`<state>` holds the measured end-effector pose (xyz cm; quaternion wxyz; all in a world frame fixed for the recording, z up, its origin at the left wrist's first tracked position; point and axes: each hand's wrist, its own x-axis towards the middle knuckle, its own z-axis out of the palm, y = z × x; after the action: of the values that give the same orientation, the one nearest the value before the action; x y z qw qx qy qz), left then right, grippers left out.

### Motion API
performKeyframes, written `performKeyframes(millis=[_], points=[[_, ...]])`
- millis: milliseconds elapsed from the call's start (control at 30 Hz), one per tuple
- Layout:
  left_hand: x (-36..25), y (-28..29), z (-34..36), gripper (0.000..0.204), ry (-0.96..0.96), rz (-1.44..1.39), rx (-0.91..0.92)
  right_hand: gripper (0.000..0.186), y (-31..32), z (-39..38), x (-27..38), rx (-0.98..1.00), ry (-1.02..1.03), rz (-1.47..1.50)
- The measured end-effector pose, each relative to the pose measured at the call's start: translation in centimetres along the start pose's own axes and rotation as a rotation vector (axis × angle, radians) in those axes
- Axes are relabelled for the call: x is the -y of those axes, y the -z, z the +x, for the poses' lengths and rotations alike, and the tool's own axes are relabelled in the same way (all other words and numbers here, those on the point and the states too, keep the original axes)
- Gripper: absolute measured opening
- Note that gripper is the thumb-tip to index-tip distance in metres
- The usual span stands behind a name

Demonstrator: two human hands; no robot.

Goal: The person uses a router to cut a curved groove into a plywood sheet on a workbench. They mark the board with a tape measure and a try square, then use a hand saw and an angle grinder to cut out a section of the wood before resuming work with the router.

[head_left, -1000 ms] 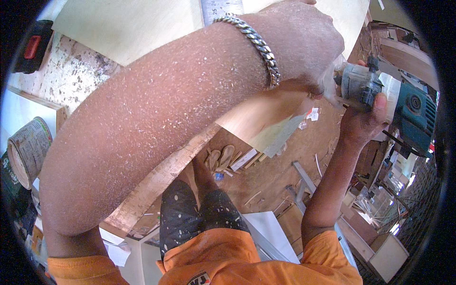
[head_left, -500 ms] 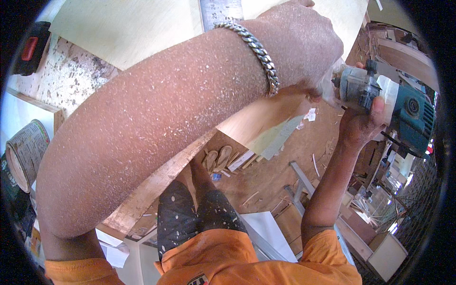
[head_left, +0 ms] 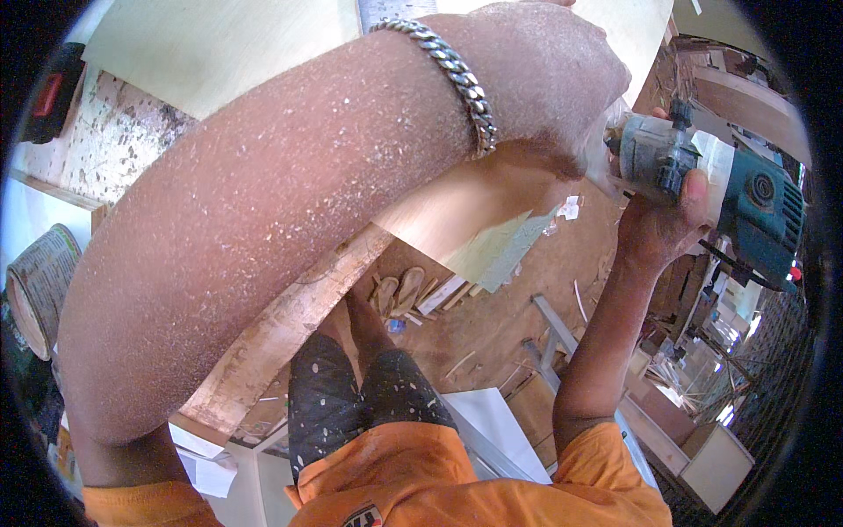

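Observation:
My right hand (head_left: pixel 657 227) is wrapped round a teal trim router (head_left: pixel 760 200), held on its side at the right edge of a pale plywood sheet (head_left: pixel 211 66). The thumb lies across the router's grey, clear-fronted base. My left forearm, dusted with wood particles and wearing a chain bracelet, reaches across the sheet. At its end my left hand (head_left: pixel 553 75) rests at the sheet's right edge, close to the router's front. Most of its fingers are hidden behind the back of the hand. Past the wrist, a steel ruler (head_left: pixel 399 9) lies on the sheet.
A paint-stained worktable (head_left: pixel 123 132) shows at the left, with a black and red object (head_left: pixel 48 95) on it. An open tin (head_left: pixel 44 285) stands nearby. Sandals (head_left: pixel 399 290), wood strips and a metal frame (head_left: pixel 553 325) are on the floor below. Offcuts clutter the right side.
The left forearm and hand appear slightly farther left and up. The router and right hand have shifted a little left in view; the right hand's grip looks the same.

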<state>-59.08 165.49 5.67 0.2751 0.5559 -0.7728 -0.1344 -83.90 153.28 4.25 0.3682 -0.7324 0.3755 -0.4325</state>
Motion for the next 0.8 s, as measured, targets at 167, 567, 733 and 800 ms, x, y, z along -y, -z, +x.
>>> performKeyframes(millis=[167, 567, 733, 800], points=[[-0.1, -0.4, 0.0, 0.044, 0.029, -0.061, -0.022, 0.074, -0.3, 0.2, 0.3, 0.056, 0.021, 0.071], [-0.2, -0.4, 0.8, 0.029, 0.048, 0.033, 0.044, 0.086, 0.3, 0.5, 0.2, 0.062, -0.072, 0.059], [-0.9, 0.3, 1.2, 0.029, 0.095, 0.062, 0.143, 0.086, 0.7, 0.4, 0.2, 0.099, -0.062, 0.023], [-1.0, 0.7, 1.2, 0.029, 0.105, 0.040, 0.184, 0.066, 0.5, 0.4, -0.1, 0.077, -0.026, 0.121]])
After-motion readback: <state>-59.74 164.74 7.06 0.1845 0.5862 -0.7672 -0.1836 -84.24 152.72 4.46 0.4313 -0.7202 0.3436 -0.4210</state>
